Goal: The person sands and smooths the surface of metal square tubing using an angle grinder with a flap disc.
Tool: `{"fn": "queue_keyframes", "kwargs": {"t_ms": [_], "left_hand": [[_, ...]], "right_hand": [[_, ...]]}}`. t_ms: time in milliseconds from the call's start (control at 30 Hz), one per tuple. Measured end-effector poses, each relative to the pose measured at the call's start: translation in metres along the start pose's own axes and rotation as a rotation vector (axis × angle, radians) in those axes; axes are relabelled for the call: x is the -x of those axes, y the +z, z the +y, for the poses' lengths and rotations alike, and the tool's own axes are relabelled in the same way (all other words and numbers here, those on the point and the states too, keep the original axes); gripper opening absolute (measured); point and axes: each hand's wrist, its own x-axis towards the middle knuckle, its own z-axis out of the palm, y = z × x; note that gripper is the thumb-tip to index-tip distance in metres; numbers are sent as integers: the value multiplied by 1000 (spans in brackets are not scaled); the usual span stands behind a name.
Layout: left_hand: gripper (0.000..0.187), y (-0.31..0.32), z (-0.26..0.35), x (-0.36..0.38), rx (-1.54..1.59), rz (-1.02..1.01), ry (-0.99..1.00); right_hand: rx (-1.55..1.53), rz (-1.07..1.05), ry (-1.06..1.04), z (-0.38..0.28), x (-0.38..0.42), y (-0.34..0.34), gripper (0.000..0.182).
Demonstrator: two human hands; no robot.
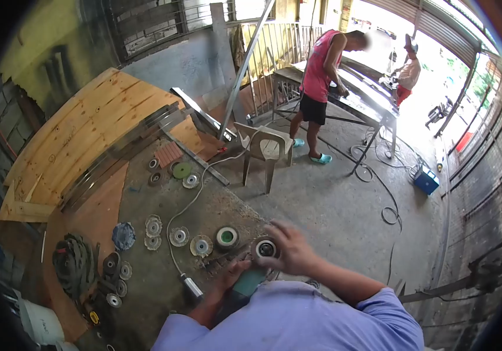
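A teal-bodied power tool, seemingly an angle grinder [248,283], sits close against my body. A round, dark-centred wheel [266,249] is at its far end. My right hand [293,250] curves round the wheel's right side, with fingers over its far edge and the thumb near the front. On the other side, my left hand [233,274] is bent in against the tool, its fingers partly hidden. Just beyond lies a wheel with a green centre [226,237]. Worn flap discs [201,245] are spread on the concrete to the left.
A grey cylinder on a cable [192,286] lies left of my left arm. Beyond stand a plastic chair [265,146] and a metal worktable [374,108], where two people work. Curved wood panels [81,140] lean at left. A blue box [425,180] and loose cables sit at right.
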Motion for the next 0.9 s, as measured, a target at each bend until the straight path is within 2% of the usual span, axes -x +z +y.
{"fn": "queue_keyframes", "kwargs": {"t_ms": [33,133,167,267,333,400,433,467,567,667,733,800,867,900], "left_hand": [[67,-8,-6,-3,-78,-16,8],[62,-28,-27,-5,-140,-76,15],[61,-30,-30,-8,-60,-118,6],[61,-10,-32,-12,73,-117,8],[60,-13,-27,-9,89,-71,-48],[59,-25,-27,-10,73,-48,-160],[59,-25,-26,-9,108,-30,-148],[60,-22,-23,-7,141,-15,-138],[60,-6,-10,-6,170,-21,-139],[63,-20,-14,-15,149,-84,-238],[68,-44,-24,-26,77,-115,-274],[75,-75,-34,-35,-45,-122,-258],[85,-102,-52,-41,-100,53,-95],[86,-99,-38,-36,-160,111,-125]], "right_hand": [[1,77,6,-15,2,18,70],[34,86,-128,-1,-8,39,56],[6,179,-354,7,-13,36,44],[-60,-102,-679,34,-24,16,43],[-92,-87,-585,46,-22,10,50],[-66,19,-387,67,-23,-4,63],[-70,78,-275,85,-22,-8,68],[-100,152,-134,110,-21,-1,73],[-313,99,502,108,-13,-5,66],[-538,-240,423,47,-15,21,75],[-219,-142,209,47,-18,70,73],[-222,-197,285,35,-34,77,76],[-250,-195,309,33,-50,90,76],[-274,-169,296,38,-54,105,74]]}}
